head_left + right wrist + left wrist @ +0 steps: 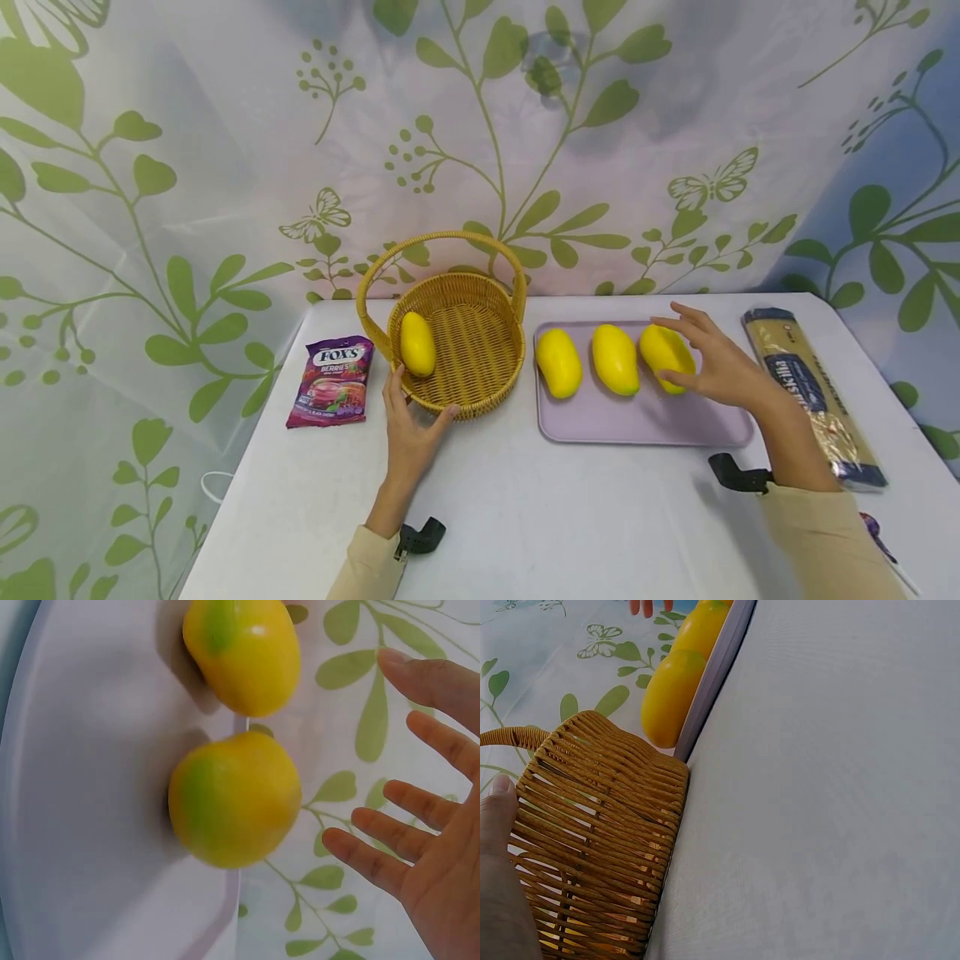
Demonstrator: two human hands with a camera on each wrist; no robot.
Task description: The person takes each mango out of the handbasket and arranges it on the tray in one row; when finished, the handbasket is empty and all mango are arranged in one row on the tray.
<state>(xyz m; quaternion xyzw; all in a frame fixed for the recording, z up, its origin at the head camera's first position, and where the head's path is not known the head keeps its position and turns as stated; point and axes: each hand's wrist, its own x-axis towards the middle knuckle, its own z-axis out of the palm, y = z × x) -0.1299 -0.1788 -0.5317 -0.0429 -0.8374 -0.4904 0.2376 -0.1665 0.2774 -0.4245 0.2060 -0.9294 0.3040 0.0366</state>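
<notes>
A golden-brown wicker basket with an arched handle stands at the table's back, and one yellow mango lies against its left inner side. My left hand touches the basket's front left, its thumb and fingers spread; in the left wrist view the thumb rests by the woven wall. On a lilac tray lie three mangoes: a left one, a middle one and a right one. My right hand is spread over the right mango, apart from it in the right wrist view.
A purple candy bag lies left of the basket. Right of the tray lies a long gold and blue packet, with a lollipop near the right edge. A leaf-patterned curtain hangs behind the white table.
</notes>
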